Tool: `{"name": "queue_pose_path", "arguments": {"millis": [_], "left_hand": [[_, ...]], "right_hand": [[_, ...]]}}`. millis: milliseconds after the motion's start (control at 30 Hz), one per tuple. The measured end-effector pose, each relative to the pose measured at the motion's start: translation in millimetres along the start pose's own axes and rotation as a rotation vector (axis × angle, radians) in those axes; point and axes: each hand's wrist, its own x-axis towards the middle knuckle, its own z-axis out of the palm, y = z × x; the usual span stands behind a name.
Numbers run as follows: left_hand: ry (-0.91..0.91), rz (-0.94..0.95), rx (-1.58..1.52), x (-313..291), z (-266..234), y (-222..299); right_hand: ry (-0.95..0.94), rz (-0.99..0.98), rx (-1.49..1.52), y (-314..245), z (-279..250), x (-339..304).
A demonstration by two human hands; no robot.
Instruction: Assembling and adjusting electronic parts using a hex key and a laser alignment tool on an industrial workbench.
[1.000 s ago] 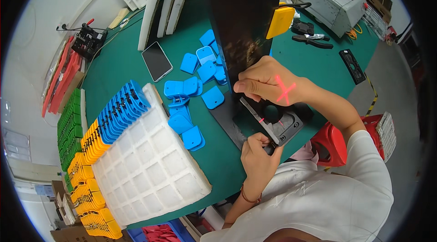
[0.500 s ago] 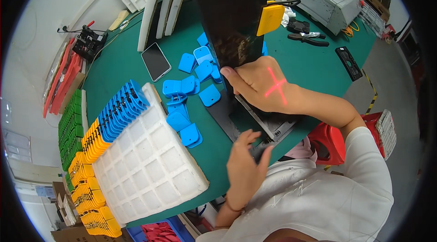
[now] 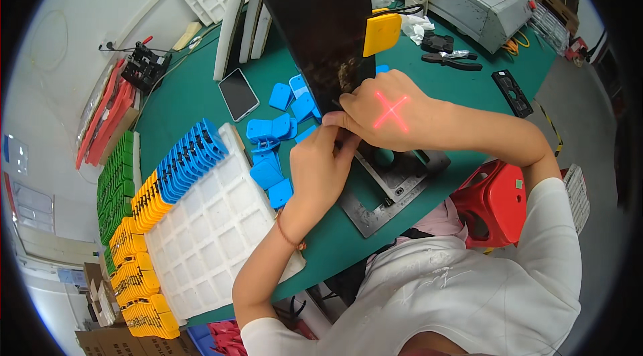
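Observation:
My left hand and my right hand meet at the foot of a tall black machine column. Both have curled fingers, thumbs close together; whatever they pinch is hidden behind them. A red light cross falls on the back of my right hand. Just below it lies the machine's metal base plate, with a raised rail and a round hole. Loose blue plastic clips are scattered to the left of the column, some stacked or tipped over. A yellow piece sits on the column's right side.
A white gridded tray lies at left, with rows of blue, yellow and green clips beyond it. A phone, pliers and a grey machine are on the green table. A red stool stands at right.
My left hand has moved up and away from me, from open fingers over the base to meet my right hand. My right hand has shifted slightly left, its fingers still curled.

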Motion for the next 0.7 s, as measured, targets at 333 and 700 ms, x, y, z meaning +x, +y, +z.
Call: {"name": "queue_pose_path", "arguments": {"millis": [333, 700], "left_hand": [[-0.018, 0.162, -0.065, 14, 8, -1], [0.125, 0.200, -0.133, 8, 14, -12]], "right_hand": [[-0.019, -0.614, -0.393, 36, -34, 6], [-0.250, -0.953, -0.488, 36, -46, 39]]}}
